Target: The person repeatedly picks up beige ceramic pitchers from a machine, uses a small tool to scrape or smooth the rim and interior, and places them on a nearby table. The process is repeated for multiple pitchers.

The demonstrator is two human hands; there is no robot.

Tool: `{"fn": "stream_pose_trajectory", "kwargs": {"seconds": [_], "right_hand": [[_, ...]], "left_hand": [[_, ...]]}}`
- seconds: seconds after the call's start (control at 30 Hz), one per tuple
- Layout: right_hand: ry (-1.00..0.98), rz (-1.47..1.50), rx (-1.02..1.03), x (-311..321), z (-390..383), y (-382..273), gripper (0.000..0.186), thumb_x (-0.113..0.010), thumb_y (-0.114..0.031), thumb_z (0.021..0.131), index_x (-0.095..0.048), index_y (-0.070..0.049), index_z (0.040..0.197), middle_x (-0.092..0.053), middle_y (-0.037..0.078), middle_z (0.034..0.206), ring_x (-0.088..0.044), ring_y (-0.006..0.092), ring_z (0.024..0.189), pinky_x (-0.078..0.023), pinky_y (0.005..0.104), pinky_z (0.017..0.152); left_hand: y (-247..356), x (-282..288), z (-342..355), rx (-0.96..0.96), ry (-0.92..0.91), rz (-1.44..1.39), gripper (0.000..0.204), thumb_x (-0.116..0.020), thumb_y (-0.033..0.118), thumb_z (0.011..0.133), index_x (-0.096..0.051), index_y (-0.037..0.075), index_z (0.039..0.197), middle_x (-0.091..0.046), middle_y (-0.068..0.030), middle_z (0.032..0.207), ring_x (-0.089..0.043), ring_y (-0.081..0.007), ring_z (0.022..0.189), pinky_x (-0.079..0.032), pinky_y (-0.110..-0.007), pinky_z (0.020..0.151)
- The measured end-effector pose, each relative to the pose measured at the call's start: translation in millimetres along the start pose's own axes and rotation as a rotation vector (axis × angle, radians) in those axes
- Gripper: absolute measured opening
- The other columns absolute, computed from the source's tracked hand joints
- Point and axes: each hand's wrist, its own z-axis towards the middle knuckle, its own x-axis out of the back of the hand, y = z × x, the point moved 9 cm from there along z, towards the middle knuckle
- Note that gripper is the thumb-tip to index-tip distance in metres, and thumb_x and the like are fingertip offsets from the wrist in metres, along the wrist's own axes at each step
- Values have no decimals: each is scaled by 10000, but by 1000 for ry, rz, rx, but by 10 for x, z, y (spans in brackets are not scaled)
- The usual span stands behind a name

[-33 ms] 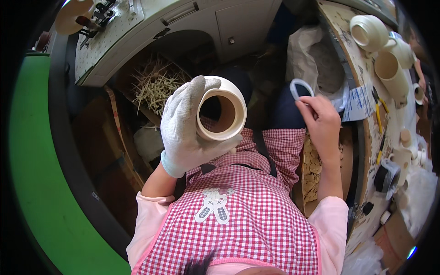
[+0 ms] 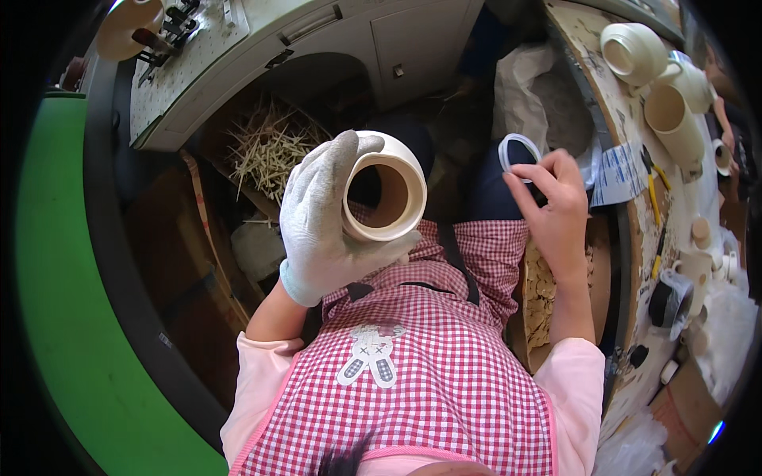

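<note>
My left hand [image 2: 311,218], in a white work glove, is closed around a cream cylindrical vessel [image 2: 417,198]. The vessel's round mouth faces up, and its inside looks hollow and brownish. My bare right hand [image 2: 556,202] pinches a thin white ring [image 2: 503,155] between thumb and fingers. Tilted over my right knee, the ring is apart from the vessel. The fingertips cover its lower edge.
A cluttered workbench on the right carries several cream vessels [image 2: 675,119], yellow-handled pliers [image 2: 654,198] and plastic bags. A green belt [image 2: 55,278] runs along the left. Thin pale sticks [image 2: 266,151] lie heaped below a white cabinet [image 2: 397,59]. Beside my right leg stands a box of tan pieces [image 2: 538,305].
The white ring has turned and shifted slightly left, showing more of its round opening. My right fingers have changed position on it. The left hand and vessel have hardly moved.
</note>
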Motion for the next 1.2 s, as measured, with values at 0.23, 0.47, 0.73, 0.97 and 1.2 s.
{"fn": "stream_pose_trajectory", "kwargs": {"seconds": [0.23,0.47,0.73,0.97,1.2], "right_hand": [[-509,1384,-242,-335,-122,-965,596,-654,-77,1027,-429,-44,1578,-673,187,1344,-709,227,1171,-588,315,939],[-270,345,288,-233,-212,-1409,367,-706,3,816,-706,-40,1181,-706,174,1167,-743,347,924,-616,368,807],[-168,22,450,-356,-292,-1543,330,-724,-75,828,-713,-22,1153,-729,148,1118,-763,245,859,-632,326,729],[-519,59,614,-483,-135,-1407,210,-754,-150,821,-762,-78,1018,-759,112,914,-748,280,824,-607,366,699],[-606,152,294,-500,35,-1249,315,-719,-392,947,-761,-81,924,-741,118,867,-724,300,796,-579,386,739]], "left_hand": [[160,33,-92,-46,-15,-12,1124,-999,317,610,-447,7,1539,-680,-140,1320,-645,-357,1234,-499,-486,1053],[316,-61,-211,-100,-16,39,1054,-995,350,585,-534,-40,1449,-702,-146,1290,-677,-346,1185,-513,-465,1052],[281,-76,-230,-106,-53,43,1047,-995,340,587,-538,-13,1461,-644,-159,1409,-646,-349,1260,-486,-475,1100],[372,-133,-171,-103,-89,34,876,-975,400,614,-648,-2,1321,-728,-127,1242,-702,-342,1159,-508,-494,1074],[311,-229,3,-111,-144,-11,852,-921,298,635,-612,12,1376,-704,-139,1291,-680,-326,1204,-487,-506,1098]]}}
